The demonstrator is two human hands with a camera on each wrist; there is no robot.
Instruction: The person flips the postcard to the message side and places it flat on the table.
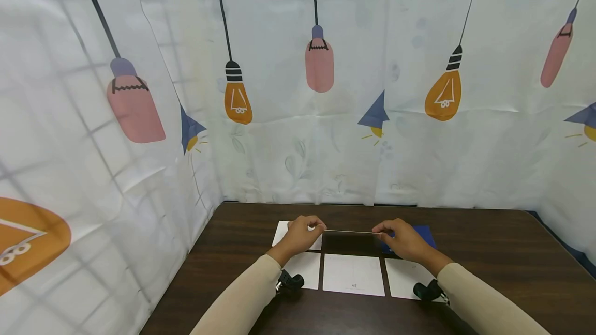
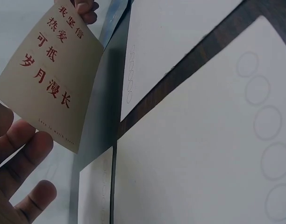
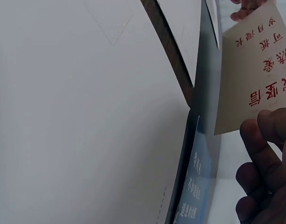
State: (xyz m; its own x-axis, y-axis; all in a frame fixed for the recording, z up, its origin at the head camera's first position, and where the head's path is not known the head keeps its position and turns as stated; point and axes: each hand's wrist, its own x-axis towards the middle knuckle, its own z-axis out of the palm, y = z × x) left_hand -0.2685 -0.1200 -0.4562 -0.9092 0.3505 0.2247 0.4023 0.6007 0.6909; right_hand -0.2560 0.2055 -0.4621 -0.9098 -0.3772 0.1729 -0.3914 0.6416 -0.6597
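Observation:
Both hands hold a cream card point(image 2: 73, 77) printed with red Chinese characters, raised above the dark table. My left hand point(image 1: 301, 234) pinches one side edge between thumb and fingers. At the opposite edge my right hand point(image 1: 404, 240) pinches it the same way; in the right wrist view the thumb and index finger meet at the card's corner. The head view shows this card almost edge-on, as a thin line between the hands. Beneath and nearer the body lies a white card point(image 1: 354, 274), with another white card point(image 1: 410, 275) to its right.
More white cards lie at left, one in front point(image 1: 308, 269) and one behind point(image 1: 281, 231), partly covered by the left hand. A blue card point(image 1: 425, 232) with white writing sits behind the right hand. The dark wooden table point(image 1: 489, 252) meets a printed curtain point(image 1: 279, 159) at its back.

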